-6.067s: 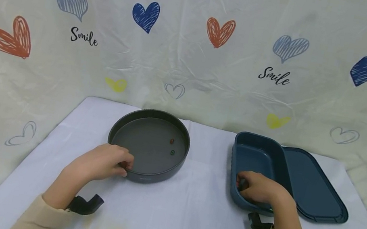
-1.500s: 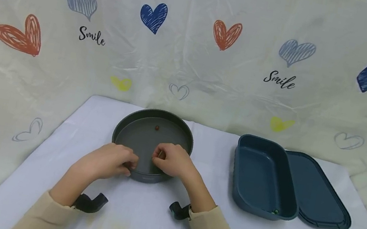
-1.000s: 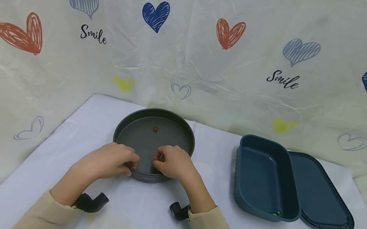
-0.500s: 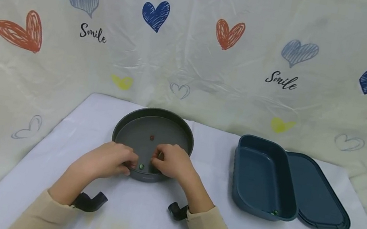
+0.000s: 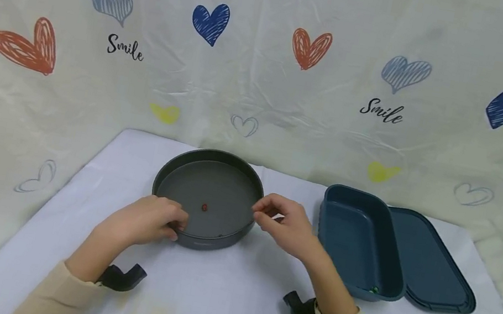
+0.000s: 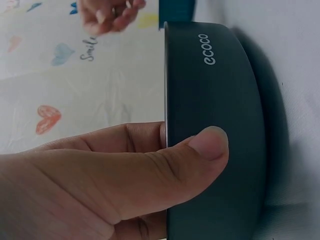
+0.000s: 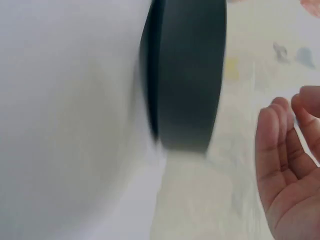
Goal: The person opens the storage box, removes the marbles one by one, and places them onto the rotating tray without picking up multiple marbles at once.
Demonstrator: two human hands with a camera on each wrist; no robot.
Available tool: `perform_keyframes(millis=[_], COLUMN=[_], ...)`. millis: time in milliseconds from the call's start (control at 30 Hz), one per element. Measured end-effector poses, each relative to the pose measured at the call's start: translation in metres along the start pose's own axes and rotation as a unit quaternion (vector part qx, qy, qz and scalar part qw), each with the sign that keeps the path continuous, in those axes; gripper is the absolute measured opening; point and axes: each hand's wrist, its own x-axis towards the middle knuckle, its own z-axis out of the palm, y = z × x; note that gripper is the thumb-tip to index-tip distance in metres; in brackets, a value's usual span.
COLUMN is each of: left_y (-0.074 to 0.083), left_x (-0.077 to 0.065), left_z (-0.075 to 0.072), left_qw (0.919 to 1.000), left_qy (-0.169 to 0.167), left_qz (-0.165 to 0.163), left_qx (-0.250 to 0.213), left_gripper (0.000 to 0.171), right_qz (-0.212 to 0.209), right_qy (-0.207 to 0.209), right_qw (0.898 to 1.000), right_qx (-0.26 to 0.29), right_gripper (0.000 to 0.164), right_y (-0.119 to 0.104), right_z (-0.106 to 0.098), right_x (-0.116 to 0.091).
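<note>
My left hand [image 5: 146, 221] grips the near left rim of a dark grey round pan [image 5: 215, 177]. In the left wrist view its thumb [image 6: 210, 142] presses the outer wall and the fingers go over the rim. A small red marble [image 5: 204, 207] lies on the pan's floor; a tiny dark spot, perhaps another marble, shows near the front rim. My right hand [image 5: 287, 225] is raised just beyond the pan's right rim, thumb and fingertips pinched together. A small pale bit shows between them in the right wrist view, seemingly a marble mostly hidden by the fingers.
A deep blue rectangular box [image 5: 358, 237] stands to the right, with green marbles [image 5: 374, 290] in its near right corner. Its blue lid [image 5: 432, 262] lies flat beside it. White cloth [image 5: 216, 297] covers the table, and a heart-printed sheet [image 5: 264, 86] hangs behind.
My right hand has left the pan's inside and moved right toward the box. The red marble rolled nearer the front; the green one left its place by my left fingers. My left hand stays.
</note>
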Motion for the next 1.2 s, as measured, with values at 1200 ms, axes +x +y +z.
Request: perform_keyframes(millis=[1200], left_y=[0.001], left_x=[0.001], left_z=[0.002], left_qw=[0.9999], left_qy=[0.002], left_qz=[0.007], left_qx=[-0.015], left_gripper=[0.027], right_qz=[0.203], right_qy=[-0.107], right_qw=[0.936], right_qx=[-0.265], right_gripper=[0.025], right_y=[0.069], right_z=[-0.127], right_x=[-0.066])
